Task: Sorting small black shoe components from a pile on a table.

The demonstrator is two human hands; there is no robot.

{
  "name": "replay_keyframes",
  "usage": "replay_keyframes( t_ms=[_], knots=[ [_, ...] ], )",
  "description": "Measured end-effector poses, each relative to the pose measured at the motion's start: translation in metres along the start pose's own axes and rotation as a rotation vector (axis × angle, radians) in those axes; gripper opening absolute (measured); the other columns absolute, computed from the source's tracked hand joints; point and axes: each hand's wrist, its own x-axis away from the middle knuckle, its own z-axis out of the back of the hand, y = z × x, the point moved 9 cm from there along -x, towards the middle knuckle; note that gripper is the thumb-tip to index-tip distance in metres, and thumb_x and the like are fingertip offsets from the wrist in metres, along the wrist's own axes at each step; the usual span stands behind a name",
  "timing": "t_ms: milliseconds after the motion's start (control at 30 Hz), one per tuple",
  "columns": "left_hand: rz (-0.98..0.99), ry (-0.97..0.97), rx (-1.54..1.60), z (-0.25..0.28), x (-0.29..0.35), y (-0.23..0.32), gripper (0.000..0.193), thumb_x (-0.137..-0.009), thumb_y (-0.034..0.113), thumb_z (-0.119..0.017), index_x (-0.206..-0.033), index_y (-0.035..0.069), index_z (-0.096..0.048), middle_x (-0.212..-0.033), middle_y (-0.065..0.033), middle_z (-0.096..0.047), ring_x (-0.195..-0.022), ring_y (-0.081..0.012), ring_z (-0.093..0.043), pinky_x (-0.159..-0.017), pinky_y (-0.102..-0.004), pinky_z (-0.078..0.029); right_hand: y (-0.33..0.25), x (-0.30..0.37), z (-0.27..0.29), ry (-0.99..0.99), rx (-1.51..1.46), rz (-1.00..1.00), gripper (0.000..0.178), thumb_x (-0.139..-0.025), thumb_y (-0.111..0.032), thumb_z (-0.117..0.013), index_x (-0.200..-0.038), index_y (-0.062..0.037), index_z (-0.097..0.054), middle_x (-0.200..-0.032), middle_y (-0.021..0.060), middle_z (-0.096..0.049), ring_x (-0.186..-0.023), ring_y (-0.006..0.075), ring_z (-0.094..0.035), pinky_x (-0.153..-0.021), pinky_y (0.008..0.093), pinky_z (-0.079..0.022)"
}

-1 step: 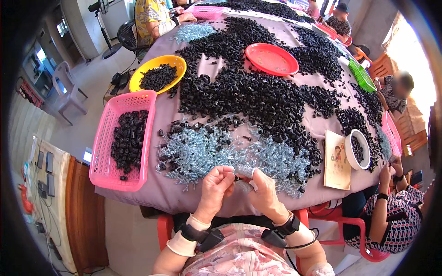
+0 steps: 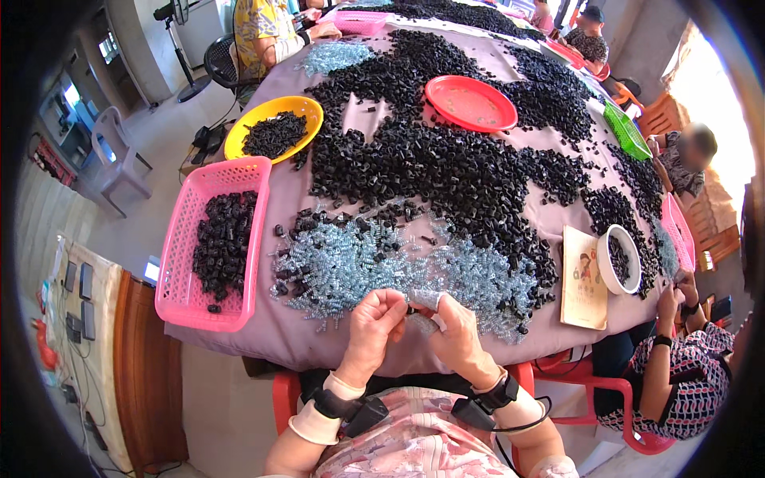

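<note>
My left hand [image 2: 373, 325] and my right hand [image 2: 460, 338] meet at the near edge of the table, fingers pinched. Between their fingertips sits a small black plastic part [image 2: 411, 309], mostly hidden by the fingers. Whitish wrapping covers the thumb and a finger of my right hand. Just beyond my hands spreads a pile of small clear bluish spring-shaped pieces [image 2: 339, 267], with more of the same to its right. A broad heap of small black plastic parts [image 2: 430, 167] lies behind them.
At left stand a pink basket [image 2: 169, 275] of black parts and a yellow bowl [image 2: 233, 143]. A red tray [image 2: 470, 103] rests on the heap. A booklet [image 2: 582, 291] and a white bowl [image 2: 629, 275] lie at right. A co-worker's hands [image 2: 669, 299] are beyond them.
</note>
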Motion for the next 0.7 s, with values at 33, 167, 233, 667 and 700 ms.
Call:
replay_keyframes(
  t_ms=[33,167,233,667,700],
  knots=[
    [0.010,-0.013,-0.014,0.001,0.000,-0.003,0.007,-0.089,0.012,-0.060,-0.092,0.006,-0.058,-0.069,0.0003,-0.058,-0.055,-0.0058,-0.051,-0.048,-0.0176,-0.040,-0.001,0.002,0.000,0.013,0.047,0.023,0.024,-0.072,0.001,-0.064,-0.095,-0.0011,-0.056,-0.080,0.0142,-0.057,-0.074,0.0337,-0.059,-0.063,0.0380,-0.048],
    [0.048,-0.039,-0.069,0.000,0.000,-0.008,0.008,-0.089,0.013,-0.061,-0.091,0.006,-0.058,-0.069,-0.0004,-0.058,-0.053,-0.0064,-0.052,-0.048,-0.0182,-0.041,-0.002,0.007,0.003,0.026,0.053,0.061,0.023,-0.072,0.001,-0.064,-0.092,-0.0009,-0.055,-0.079,0.0143,-0.054,-0.072,0.0348,-0.057,-0.061,0.0396,-0.047],
    [0.074,-0.049,-0.081,0.000,0.000,-0.011,0.008,-0.089,0.013,-0.061,-0.091,0.006,-0.058,-0.069,-0.0004,-0.058,-0.054,-0.0066,-0.053,-0.048,-0.0185,-0.042,-0.001,0.008,0.004,0.029,0.044,0.058,0.025,-0.070,0.003,-0.064,-0.093,-0.0009,-0.055,-0.079,0.0146,-0.054,-0.072,0.0348,-0.057,-0.061,0.0393,-0.047],
    [0.112,-0.098,-0.139,-0.015,-0.004,-0.002,0.010,-0.087,0.013,-0.063,-0.091,0.004,-0.063,-0.067,0.0006,-0.059,-0.052,-0.0047,-0.050,-0.046,-0.0175,-0.039,0.005,0.011,0.016,0.094,-0.092,-0.025,0.037,-0.073,-0.004,-0.069,-0.108,-0.0039,-0.056,-0.081,0.0103,-0.060,-0.072,0.0282,-0.063,-0.063,0.0344,-0.050],
    [0.104,-0.097,-0.142,-0.016,-0.004,-0.001,0.011,-0.087,0.013,-0.063,-0.093,0.003,-0.064,-0.068,0.0004,-0.060,-0.052,-0.0043,-0.050,-0.046,-0.0172,-0.038,0.006,0.012,0.015,0.095,-0.094,-0.026,0.037,-0.073,-0.004,-0.069,-0.108,-0.0039,-0.056,-0.081,0.0103,-0.060,-0.072,0.0282,-0.063,-0.063,0.0344,-0.050]
  ],
)
